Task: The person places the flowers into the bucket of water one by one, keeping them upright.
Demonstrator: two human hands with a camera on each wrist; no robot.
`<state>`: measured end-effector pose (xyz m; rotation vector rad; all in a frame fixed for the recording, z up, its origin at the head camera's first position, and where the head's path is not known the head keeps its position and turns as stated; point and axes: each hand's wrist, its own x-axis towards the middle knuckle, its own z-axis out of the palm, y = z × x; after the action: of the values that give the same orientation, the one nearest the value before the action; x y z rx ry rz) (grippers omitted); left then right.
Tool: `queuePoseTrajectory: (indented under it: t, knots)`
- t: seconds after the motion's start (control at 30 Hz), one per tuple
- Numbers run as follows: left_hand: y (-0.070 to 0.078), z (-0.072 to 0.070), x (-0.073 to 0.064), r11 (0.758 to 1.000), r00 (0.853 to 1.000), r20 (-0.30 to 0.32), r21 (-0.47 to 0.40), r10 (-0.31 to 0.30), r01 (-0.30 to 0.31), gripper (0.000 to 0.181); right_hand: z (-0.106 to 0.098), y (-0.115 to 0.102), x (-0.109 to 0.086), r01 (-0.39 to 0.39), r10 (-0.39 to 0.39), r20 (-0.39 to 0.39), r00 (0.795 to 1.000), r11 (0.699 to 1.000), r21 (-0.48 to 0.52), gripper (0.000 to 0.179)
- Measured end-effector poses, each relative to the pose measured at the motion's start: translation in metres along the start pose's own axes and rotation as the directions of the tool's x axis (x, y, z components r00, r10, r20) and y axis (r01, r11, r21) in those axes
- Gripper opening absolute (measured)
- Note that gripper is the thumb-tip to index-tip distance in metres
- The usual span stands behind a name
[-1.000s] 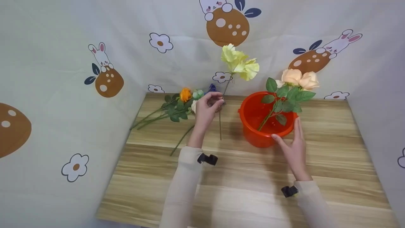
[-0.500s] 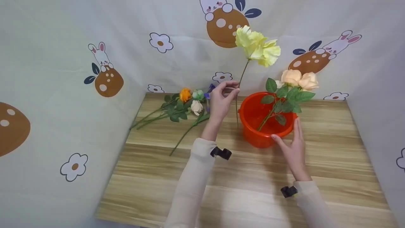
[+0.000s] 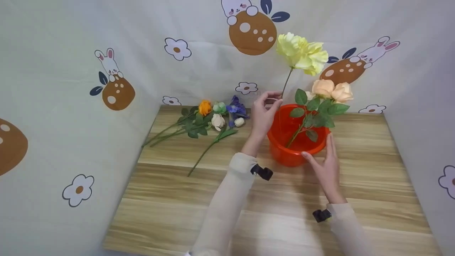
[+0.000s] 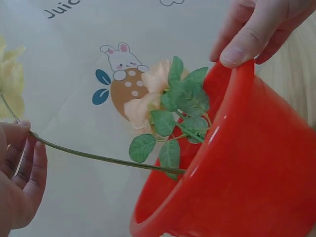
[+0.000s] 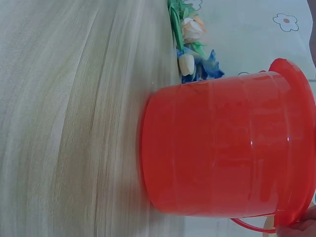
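My left hand pinches the thin stem of a yellow flower between thumb and fingertips. The blossom stands above the hand, and in the left wrist view the bent stem runs over the rim into a red bucket. Its lower tip is hidden inside. A leafy stem of peach roses leans in the same bucket. On the bucket's right front side, my right hand holds the rim, thumb and fingers spread apart around it. Only part of that hand shows in the right wrist view.
Left of the bucket lie an orange rose, a pale green bloom, a cream rose, a blue-purple flower and a white tulip on the wooden table. A printed cloth hangs behind and beside the table.
My left hand has carried the yellow flower rightward from beside the bucket, and its stem now reaches into the bucket. The right hand has stayed on the rim.
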<state>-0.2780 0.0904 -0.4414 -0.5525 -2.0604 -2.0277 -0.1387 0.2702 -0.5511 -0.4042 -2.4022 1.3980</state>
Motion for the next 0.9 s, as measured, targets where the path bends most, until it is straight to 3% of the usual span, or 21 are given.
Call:
queuePoseTrajectory:
  t: [0.33, 0.57, 0.9]
  knots:
    - [-0.029, 0.021, -0.013, 0.995, 1.0, -0.003, 0.102, 0.006, -0.005, 0.018, 0.0, 0.001, 0.001, 0.002, -0.002, 0.003, 1.0, 1.0, 0.002, 0.106]
    - [-0.052, 0.029, -0.023, 0.987, 0.999, 0.046, 0.158, -0.029, 0.022, 0.017, 0.001, -0.001, 0.0, -0.011, 0.011, 0.013, 1.0, 1.0, 0.01, 0.105]
    - [-0.059, 0.029, -0.025, 0.937, 0.99, 0.119, 0.348, -0.076, 0.03, 0.018, 0.001, -0.001, -0.001, 0.015, -0.015, -0.011, 1.0, 1.0, 0.008, 0.102]
